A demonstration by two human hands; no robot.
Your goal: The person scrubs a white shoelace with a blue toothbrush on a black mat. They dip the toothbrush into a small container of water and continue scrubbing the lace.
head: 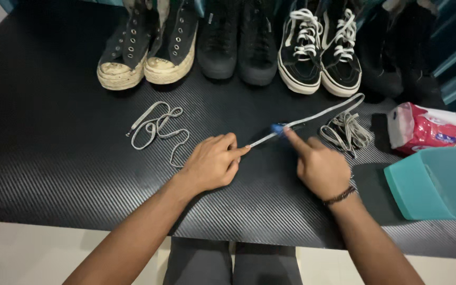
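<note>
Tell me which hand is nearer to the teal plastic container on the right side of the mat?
Right. The right hand lies just left of the teal container, with a small gap. The left hand is farther left, beyond the right hand.

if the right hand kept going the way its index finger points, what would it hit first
Probably the small blue object at the right hand's fingertip, on the stretched grey lace. Beyond it, the all-black pair of shoes, though depth is hard to judge.

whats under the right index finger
A small blue brush pressed on a stretched white lace, on the black mat. The lace's near end is hidden under the left hand's fingers.
</note>
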